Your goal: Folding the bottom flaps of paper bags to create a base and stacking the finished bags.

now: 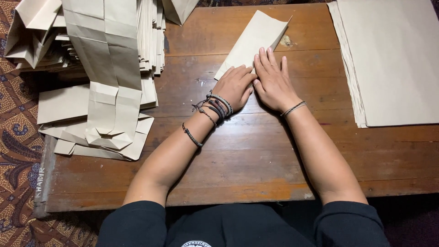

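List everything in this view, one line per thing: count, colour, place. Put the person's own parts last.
folded paper piece: one, tan, angled on the table's far middle, under both hands.
flat paper sheets: one stack, count unclear, tan, far right of the table.
folded paper bags: many, tan, heaped and overlapping on the table's left.
wooden table: one, worn reddish brown, fills the centre.
patterned cloth: one, brown and cream, along the left edge.
bracelets: several, dark and grey, on the left wrist and forearm.
thin bracelet: one, pale, on the right wrist.
black sleeves: two, bottom edge.
left hand: flat, pressing the paper's near end.
right hand: flat, fingers on the paper.
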